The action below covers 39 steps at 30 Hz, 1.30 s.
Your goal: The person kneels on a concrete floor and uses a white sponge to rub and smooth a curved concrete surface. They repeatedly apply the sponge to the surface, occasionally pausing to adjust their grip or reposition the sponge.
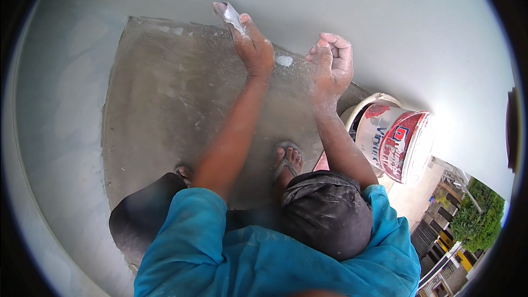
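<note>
Apparently thin and light, the grey, white-smeared sheet (233,17) at the upper middle of the frame looks stiff enough to keep its bend; whether it is abrasive paper or a scraper blade I cannot tell. Dust may make it slippery, so a broad hold near its lower end seems surest. The left hand (255,48) has it there, thumb pressed along one edge; the other fingers are mostly hidden, so their spread cannot be told. That forearm reaches up from the lower middle, nearly straight. Farther right, the dusty right hand (333,65) is raised before the pale wall (396,16), fingers curled, thumb close to the index finger; anything pinched between them is hidden. A red-and-white paint bucket (391,142) is right of centre.
</note>
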Each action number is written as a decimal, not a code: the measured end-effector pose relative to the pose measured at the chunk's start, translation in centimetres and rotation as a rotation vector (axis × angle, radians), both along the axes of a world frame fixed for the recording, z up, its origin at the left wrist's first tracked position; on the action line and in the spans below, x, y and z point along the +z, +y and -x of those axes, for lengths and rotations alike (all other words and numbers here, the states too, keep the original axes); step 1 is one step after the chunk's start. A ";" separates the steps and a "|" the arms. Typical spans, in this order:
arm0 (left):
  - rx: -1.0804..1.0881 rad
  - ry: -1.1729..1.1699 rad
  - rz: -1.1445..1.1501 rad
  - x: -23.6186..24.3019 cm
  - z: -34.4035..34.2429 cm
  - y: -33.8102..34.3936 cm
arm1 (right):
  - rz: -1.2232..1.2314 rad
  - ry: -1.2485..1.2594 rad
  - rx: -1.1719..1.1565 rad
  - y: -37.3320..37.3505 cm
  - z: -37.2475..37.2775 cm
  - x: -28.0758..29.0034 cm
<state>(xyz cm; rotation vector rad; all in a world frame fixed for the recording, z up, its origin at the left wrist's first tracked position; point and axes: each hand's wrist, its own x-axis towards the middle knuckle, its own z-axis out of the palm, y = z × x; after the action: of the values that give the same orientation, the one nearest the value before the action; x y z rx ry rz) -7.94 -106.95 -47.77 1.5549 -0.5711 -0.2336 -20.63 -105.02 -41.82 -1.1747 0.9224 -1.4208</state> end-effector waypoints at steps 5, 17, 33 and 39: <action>-0.142 -0.316 0.145 -1.0 8.8 -2.6 | 0.087 -0.021 -0.076 -0.7 0.3 1.6; -0.458 -0.538 -0.060 -3.9 8.3 2.0 | 0.123 -0.053 0.012 0.2 0.0 2.2; -0.676 0.747 0.232 -0.5 -2.6 9.0 | -0.465 -0.091 0.619 2.1 -1.0 -1.8; -0.757 0.815 0.209 -0.9 -1.2 8.7 | -0.645 -0.537 0.665 3.7 -0.3 -2.1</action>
<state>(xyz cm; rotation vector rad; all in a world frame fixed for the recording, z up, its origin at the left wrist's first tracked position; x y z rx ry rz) -6.69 -98.28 -48.69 0.8599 -0.4751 -1.2704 -20.30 -101.28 -43.93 -0.4857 0.4699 -0.7356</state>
